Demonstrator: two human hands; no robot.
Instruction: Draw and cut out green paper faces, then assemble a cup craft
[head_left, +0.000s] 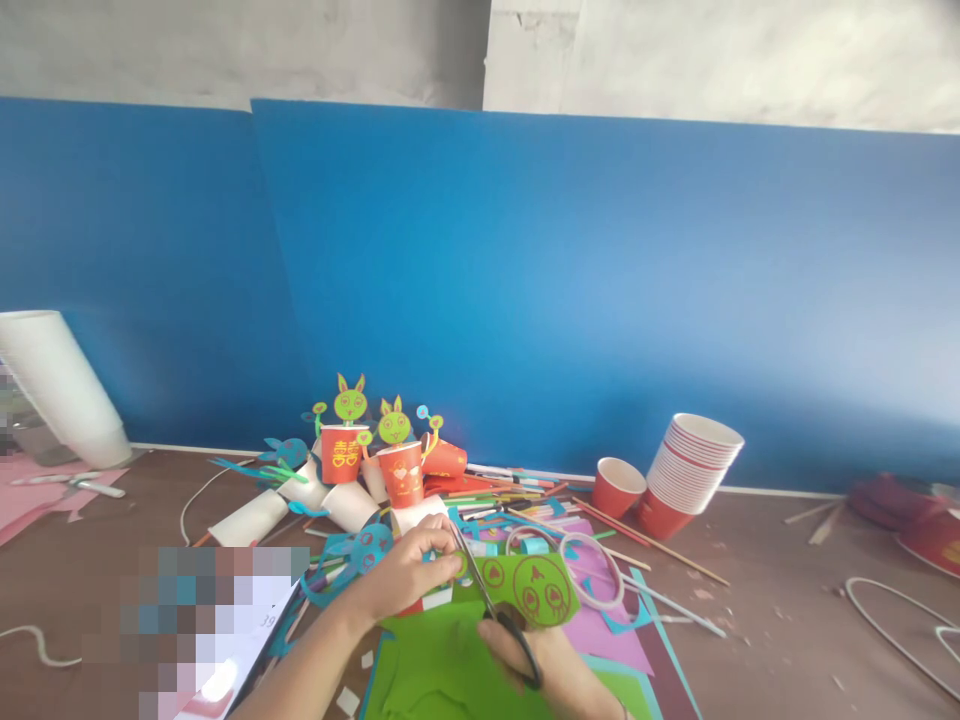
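Note:
My right hand (517, 645) is closed on the black handles of a pair of scissors (480, 575), whose blades point up and to the left. Beside the blades, my left hand (424, 565) pinches a small green paper piece (459, 566) at its fingertips. A green paper strip (551, 590) with a round face and a small heart circle drawn on it lies behind the scissors, next to my right hand. Under both hands are larger green sheets (427, 650) on blue and purple paper.
Red cups with green paper animal faces (345, 455) stand behind my left hand. Sticks and pens (517, 490) lie scattered behind. Stacked cups (694, 465) lean at right, a white roll of tape (592, 570) lies nearer, and a phone (247, 640) is at front left.

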